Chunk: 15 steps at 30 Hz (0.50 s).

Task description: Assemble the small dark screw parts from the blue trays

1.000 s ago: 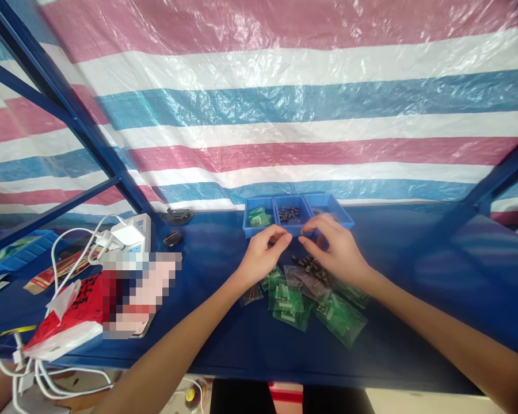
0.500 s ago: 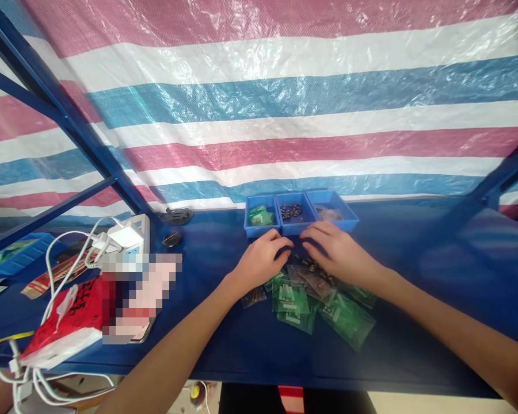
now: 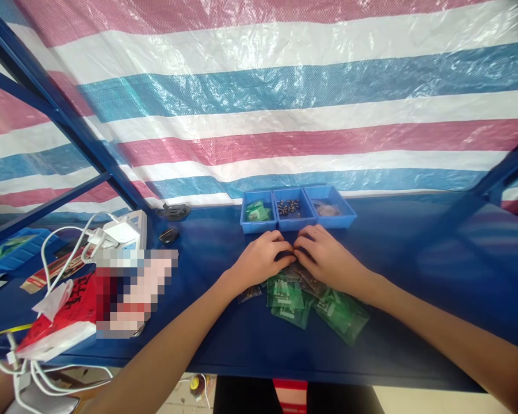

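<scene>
My left hand (image 3: 261,257) and my right hand (image 3: 328,256) meet at the fingertips over a pile of small bags. Both have their fingers curled and pinched; whatever lies between the tips is hidden or too small to name. Below them are green plastic packets (image 3: 287,294) with white labels, and another green packet (image 3: 344,317) lies to the right. Clear bags (image 3: 309,283) are partly covered by my right hand. Just beyond my fingers stand a left blue bin (image 3: 259,227) with green packets, a middle blue bin (image 3: 297,222) with small metal fittings, and a right blue bin (image 3: 339,222) with clear bags.
To the left lie a white power strip (image 3: 140,233) with cables, a red plastic bag (image 3: 75,302), a dark computer mouse (image 3: 169,236) and a blurred-out pale item (image 3: 151,287). A further blue bin (image 3: 12,253) sits at far left. Blue frame posts and a striped sheet enclose the table.
My right hand has moved left and down, so its fingertips now meet those of my left hand. It covers small parts that showed before. The view has shifted slightly.
</scene>
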Motion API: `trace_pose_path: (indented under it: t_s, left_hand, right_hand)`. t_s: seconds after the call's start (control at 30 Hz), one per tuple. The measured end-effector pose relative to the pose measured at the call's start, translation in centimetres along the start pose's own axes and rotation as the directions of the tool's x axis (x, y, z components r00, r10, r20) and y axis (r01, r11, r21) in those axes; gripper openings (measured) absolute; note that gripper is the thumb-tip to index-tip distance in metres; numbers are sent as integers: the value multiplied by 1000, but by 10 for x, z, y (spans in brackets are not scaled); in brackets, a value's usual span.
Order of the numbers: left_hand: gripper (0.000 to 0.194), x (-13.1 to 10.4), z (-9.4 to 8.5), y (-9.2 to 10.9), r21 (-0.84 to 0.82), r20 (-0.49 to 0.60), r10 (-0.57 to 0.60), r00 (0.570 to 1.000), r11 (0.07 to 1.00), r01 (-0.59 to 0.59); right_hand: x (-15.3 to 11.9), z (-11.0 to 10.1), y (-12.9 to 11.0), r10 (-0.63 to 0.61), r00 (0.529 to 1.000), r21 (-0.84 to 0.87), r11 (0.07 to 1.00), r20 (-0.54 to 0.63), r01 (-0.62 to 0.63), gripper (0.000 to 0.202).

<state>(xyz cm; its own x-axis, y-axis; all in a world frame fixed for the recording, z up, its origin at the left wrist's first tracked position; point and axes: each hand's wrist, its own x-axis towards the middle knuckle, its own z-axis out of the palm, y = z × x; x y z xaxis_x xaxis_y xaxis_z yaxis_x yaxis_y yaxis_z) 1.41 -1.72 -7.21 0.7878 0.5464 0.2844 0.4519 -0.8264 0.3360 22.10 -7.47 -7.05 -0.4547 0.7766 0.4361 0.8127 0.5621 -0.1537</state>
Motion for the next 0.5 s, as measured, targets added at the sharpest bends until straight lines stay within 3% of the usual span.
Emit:
trace_pose_path:
  t_s: [0.17,0.33,0.5]
  left_hand:
    - [11,1,-1,-2,-13,9,-27,1000,1000,27]
    - [5,1,-3,-2,-53,-60,-33,998,998,30]
    - [7,2,-7,7,-252,-138,-109,984,965,72]
  right_hand:
    - [-1,0,-7,28,998,-5,1000,60,-28,16]
    - [-1,-1,-7,44,996,-25,999,83,-42,16]
    - [1,-5,-4,39,999,59,997,36,-41,12]
